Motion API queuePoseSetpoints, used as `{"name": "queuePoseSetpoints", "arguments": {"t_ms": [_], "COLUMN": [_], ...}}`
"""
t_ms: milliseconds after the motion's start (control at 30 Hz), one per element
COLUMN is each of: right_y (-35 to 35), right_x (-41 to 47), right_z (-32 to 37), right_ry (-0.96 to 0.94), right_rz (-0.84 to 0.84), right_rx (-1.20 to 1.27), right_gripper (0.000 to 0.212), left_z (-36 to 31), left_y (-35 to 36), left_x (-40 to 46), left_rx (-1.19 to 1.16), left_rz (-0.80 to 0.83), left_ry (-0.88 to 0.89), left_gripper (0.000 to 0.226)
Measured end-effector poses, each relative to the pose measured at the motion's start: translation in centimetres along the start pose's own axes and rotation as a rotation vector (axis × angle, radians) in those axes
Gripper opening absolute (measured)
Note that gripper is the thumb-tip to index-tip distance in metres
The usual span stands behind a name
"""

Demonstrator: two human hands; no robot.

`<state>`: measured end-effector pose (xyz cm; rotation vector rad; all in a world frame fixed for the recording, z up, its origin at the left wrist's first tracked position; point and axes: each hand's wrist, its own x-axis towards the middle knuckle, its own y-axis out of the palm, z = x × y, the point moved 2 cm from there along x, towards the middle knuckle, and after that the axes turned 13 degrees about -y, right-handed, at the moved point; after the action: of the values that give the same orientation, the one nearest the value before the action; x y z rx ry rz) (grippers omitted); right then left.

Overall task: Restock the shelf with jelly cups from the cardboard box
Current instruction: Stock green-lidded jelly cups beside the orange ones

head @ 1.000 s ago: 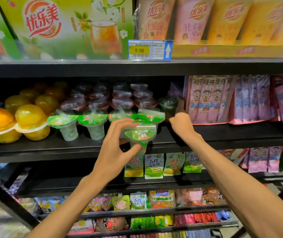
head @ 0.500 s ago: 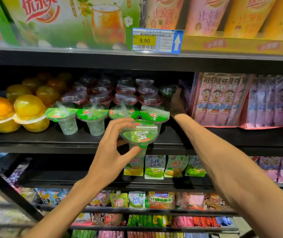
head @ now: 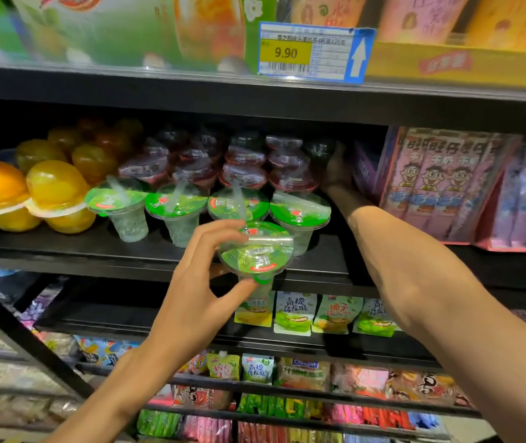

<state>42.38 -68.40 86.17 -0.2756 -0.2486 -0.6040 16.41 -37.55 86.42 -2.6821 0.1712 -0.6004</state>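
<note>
Looking at a black shop shelf [head: 159, 260] from head height, with both bare arms reaching in.

Left hand [head: 197, 289] gripping a green-lidded jelly cup [head: 257, 254] in front of the shelf edge, thumb under the lid's near rim, fingers curling over its far rim, cup tilting so the lid is facing the camera. Cup hanging just before the front row, not resting on the shelf.

Standing on the shelf behind it: a front row of four green-lidded cups [head: 175, 206], side by side, upright. Sitting behind those, rows of red-lidded cups [head: 242, 174] fading into the dark. Lying to the left, orange and yellow domed jellies [head: 54, 187], stacked.

Right hand [head: 335, 171] reaching deep into the shelf at the right end of the cup rows, just beside pink snack bags [head: 447, 187]. Too dark there for telling how its fingers are lying or whether anything is being held; a dark cup [head: 319, 148] showing just above it.

Hanging on the upper shelf's edge, a price tag [head: 314, 52] reading 9.90, with an arrow pointing up. Filling the lower shelves, small green pouches [head: 293, 311] and mixed sweets, blurred.
</note>
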Motion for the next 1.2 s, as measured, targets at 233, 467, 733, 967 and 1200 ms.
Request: {"name": "queuePoseSetpoints", "arguments": {"t_ms": [233, 467, 733, 967, 1200], "right_y": [-0.4, -2.2, -7.0, -9.6, -14.5], "right_x": [-0.1, -2.1, -12.8, -19.2, -27.5], "right_z": [0.6, 0.1, 3.4, 5.9, 8.3], "right_ry": [-0.16, -0.271, 0.048, -0.249, -0.248], "right_rz": [0.146, 0.114, 0.592, 0.314, 0.386], "right_rx": [-0.415, -0.606, -0.989, -0.701, -0.203], "right_gripper": [0.088, 0.083, 0.044, 0.033, 0.09], "left_z": [-0.3, 0.0, 0.3, -0.5, -1.9], "left_y": [-0.2, -0.4, -0.6, -0.4, 0.4], "left_x": [0.0, 0.0, -0.5, -1.8, -1.9], "left_rx": [0.038, 0.011, -0.058, -0.117, -0.162], "left_rz": [-0.002, 0.029, 0.075, 0.178, 0.258], "left_ry": [0.025, 0.051, 0.075, 0.115, 0.167], "left_gripper": [0.049, 0.047, 0.048, 0.049, 0.049]}}
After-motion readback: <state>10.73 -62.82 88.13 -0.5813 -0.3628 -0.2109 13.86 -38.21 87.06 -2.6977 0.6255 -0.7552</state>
